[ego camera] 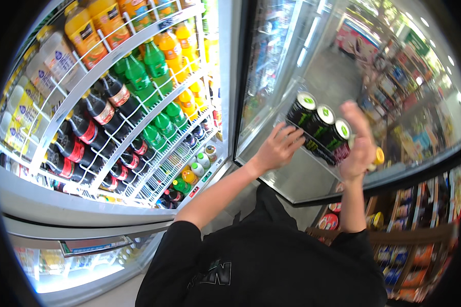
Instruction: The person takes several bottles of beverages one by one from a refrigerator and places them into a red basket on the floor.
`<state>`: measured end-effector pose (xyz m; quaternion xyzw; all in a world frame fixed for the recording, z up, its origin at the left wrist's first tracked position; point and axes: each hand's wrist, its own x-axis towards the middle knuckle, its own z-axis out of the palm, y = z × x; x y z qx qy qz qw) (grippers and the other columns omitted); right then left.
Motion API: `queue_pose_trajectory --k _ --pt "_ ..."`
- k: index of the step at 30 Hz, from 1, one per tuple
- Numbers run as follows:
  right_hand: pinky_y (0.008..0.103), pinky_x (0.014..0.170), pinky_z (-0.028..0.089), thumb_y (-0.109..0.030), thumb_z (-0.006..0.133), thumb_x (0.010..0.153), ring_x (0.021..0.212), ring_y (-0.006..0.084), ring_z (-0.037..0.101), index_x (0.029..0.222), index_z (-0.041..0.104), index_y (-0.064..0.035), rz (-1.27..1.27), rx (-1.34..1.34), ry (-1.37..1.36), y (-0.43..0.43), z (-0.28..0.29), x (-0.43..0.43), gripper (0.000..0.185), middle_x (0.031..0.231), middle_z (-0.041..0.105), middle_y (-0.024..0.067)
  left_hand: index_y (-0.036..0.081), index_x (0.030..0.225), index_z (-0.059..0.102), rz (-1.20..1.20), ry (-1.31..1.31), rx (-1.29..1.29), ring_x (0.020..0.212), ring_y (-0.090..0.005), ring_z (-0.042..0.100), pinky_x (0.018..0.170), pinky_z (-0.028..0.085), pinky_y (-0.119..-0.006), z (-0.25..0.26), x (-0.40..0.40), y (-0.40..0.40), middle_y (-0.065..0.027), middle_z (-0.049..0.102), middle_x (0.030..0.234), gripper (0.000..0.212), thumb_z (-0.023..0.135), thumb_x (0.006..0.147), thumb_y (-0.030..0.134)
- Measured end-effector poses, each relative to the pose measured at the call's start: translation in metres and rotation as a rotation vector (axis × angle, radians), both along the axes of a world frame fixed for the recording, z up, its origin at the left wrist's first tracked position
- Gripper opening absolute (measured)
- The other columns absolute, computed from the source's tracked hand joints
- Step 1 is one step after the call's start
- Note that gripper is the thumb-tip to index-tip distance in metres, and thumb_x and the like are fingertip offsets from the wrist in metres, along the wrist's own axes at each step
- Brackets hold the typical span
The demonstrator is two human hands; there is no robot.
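Several black drink cans with green marks, such as the front one point(300, 111), stand in a row in a clear rack point(315, 140) on the glass door point(307, 184). At the left end of the row, my left hand point(279, 147) rests its spread fingertips against the rack's front edge. My right hand point(355, 149) is upright at the other end, slightly blurred, its fingers raised and the palm beside the last can. A dark red can or label point(342, 152) shows next to that palm. Whether the right palm touches it, I cannot tell. Yellow-capped items point(379, 156) are partly hidden behind the right hand.
The opened fridge cabinet point(226, 76) on the left has wire shelves of cola bottles point(92, 130), green bottles point(136, 75) and orange drinks point(86, 38). A second lit cooler point(80, 264) is at lower left. Shelves of packaged goods point(392, 253) stand at lower right.
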<state>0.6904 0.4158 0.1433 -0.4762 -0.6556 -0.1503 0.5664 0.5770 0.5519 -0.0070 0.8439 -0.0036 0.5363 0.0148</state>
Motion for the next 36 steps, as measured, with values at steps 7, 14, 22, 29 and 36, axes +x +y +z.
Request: queue_pose_trajectory --k 7,14,22,29,36 --pt "0.0342 0.087 0.049 -0.007 0.062 0.087 0.097 0.0264 0.065 0.103 0.064 0.0004 0.229 -0.422 0.179 0.133 -0.103 -0.071 0.018 0.112 0.065 0.0175 0.004 0.108 0.056 0.221 0.176 -0.373 0.105 -0.0298 0.053 0.094 0.042 -0.044 -0.103 -0.073 0.025 -0.0116 0.055 0.105 0.039 0.062 0.069 0.005" --pt "0.0324 0.078 0.053 -0.021 0.067 0.087 0.089 0.0236 0.066 0.108 0.065 -0.0008 0.443 -1.223 0.432 0.225 -0.250 -0.092 0.030 0.101 0.068 0.0142 0.005 0.094 0.059 0.633 0.319 -0.848 0.085 -0.0287 0.060 0.075 0.048 -0.041 -0.201 -0.144 0.015 -0.0112 0.061 0.087 0.017 0.061 0.077 0.009" --pt "0.0274 0.076 0.051 -0.023 0.065 0.090 0.085 0.0116 0.064 0.109 0.064 0.0017 0.722 -1.169 0.355 0.308 -0.439 -0.184 0.032 0.096 0.069 0.0084 0.002 0.100 0.057 0.946 0.125 -0.951 0.075 -0.0355 0.061 0.067 0.049 -0.045 -0.307 -0.246 0.087 -0.0176 0.061 0.082 0.018 0.060 0.084 0.011" --pt "0.0327 0.081 0.052 -0.015 0.061 0.089 0.095 0.0249 0.067 0.109 0.062 0.0057 0.728 -0.650 0.467 0.359 -0.547 -0.247 0.029 0.101 0.068 0.0204 0.002 0.100 0.059 1.137 0.058 -0.727 0.082 -0.0379 0.063 0.072 0.050 -0.047 -0.374 -0.280 0.207 -0.0181 0.064 0.090 0.020 0.062 0.085 0.015" --pt "0.0374 0.094 0.048 -0.016 0.054 0.092 0.115 0.0342 0.057 0.129 0.048 0.0037 0.553 -0.525 0.388 0.412 -0.610 -0.279 0.042 0.124 0.056 0.0265 -0.004 0.105 0.058 1.104 -0.096 -0.695 0.090 -0.0381 0.063 0.082 0.049 -0.044 -0.404 -0.271 0.284 -0.0214 0.065 0.096 0.038 0.065 0.082 0.026"
